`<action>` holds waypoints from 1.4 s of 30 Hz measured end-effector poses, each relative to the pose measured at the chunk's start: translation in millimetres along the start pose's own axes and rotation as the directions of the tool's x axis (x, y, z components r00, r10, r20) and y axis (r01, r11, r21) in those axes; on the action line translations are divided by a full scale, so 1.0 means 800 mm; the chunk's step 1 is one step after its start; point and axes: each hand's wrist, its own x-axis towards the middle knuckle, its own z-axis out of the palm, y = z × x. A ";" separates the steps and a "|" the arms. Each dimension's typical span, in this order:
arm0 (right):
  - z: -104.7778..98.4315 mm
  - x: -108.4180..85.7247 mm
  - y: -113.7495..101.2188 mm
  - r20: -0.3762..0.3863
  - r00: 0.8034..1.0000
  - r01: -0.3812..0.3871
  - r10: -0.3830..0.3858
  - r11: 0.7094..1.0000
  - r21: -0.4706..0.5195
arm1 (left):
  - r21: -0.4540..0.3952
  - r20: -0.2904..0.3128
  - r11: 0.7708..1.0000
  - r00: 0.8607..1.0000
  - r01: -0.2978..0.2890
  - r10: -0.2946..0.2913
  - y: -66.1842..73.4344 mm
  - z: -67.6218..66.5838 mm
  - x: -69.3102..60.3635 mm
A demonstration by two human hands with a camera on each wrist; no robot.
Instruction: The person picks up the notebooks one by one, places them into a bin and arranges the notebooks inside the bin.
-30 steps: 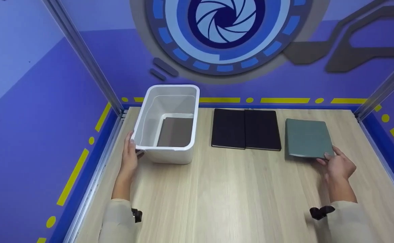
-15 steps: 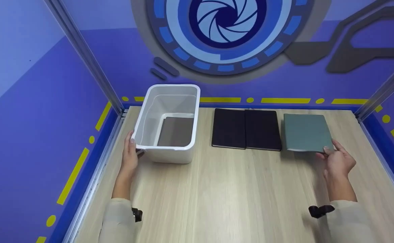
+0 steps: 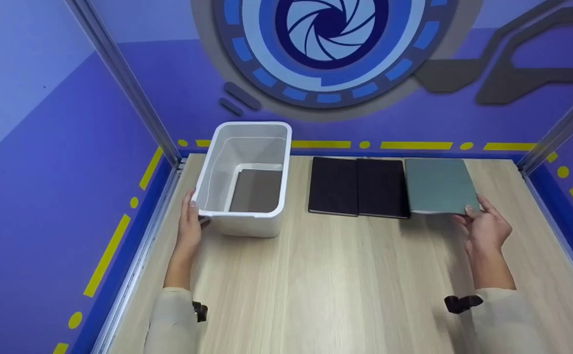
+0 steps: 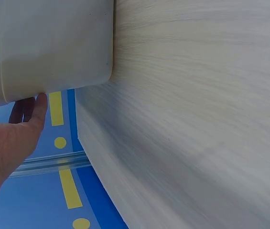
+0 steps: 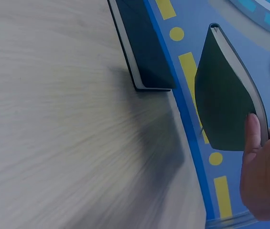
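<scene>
A green book (image 3: 441,186) is pinched at its near right corner by the right hand (image 3: 487,228). In the right wrist view the book (image 5: 223,95) is raised off the table, the thumb of the right hand (image 5: 266,171) on its cover. The left hand (image 3: 188,228) touches the near left side of a white bin (image 3: 247,227); the left wrist view shows the fingers of the left hand (image 4: 15,138) against the wall of the bin (image 4: 53,47). Inside the bin lies a flat grey-brown item (image 3: 257,191).
Two black books (image 3: 333,187) lie side by side between the bin and the green book, near the back edge of the wooden table (image 3: 335,285). Blue patterned panels (image 3: 168,88) with metal posts stand around the table.
The right hand has moved the green book away from the person and left, up to the edge of the right black book. The left hand and the bin have stayed in place.
</scene>
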 end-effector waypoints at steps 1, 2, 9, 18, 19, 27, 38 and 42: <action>0.001 -0.001 0.000 0.002 1.000 -0.003 0.003 1.000 0.007 | 0.002 0.000 1.000 1.000 0.003 -0.003 0.000 0.000 0.000; 0.003 -0.002 0.000 0.008 1.000 -0.002 0.002 1.000 0.008 | 0.001 0.000 1.000 1.000 0.006 -0.006 0.000 0.000 -0.001; 0.018 -0.009 0.002 0.026 1.000 0.014 -0.015 1.000 0.011 | 0.003 -0.007 1.000 1.000 0.014 -0.014 0.001 0.000 -0.001; 0.041 -0.022 0.011 0.108 0.993 0.046 -0.047 0.999 0.007 | 0.010 -0.015 1.000 1.000 0.018 -0.018 0.001 0.000 0.002; 0.044 -0.024 0.012 0.118 0.992 0.044 -0.045 0.999 0.011 | 0.010 -0.016 1.000 1.000 0.019 -0.019 0.001 0.000 0.001; 0.072 -0.037 0.025 0.166 0.986 0.032 -0.033 0.999 0.010 | 0.007 -0.016 1.000 1.000 0.023 -0.023 0.001 0.001 0.000; 0.125 -0.066 0.044 0.209 0.977 0.042 -0.038 0.999 -0.014 | -0.007 -0.006 1.000 1.000 0.004 -0.004 0.000 0.005 0.005; 0.146 -0.079 0.054 0.261 0.965 0.037 -0.026 0.999 -0.038 | -0.004 -0.019 1.000 1.000 -0.002 0.002 -0.004 0.000 0.004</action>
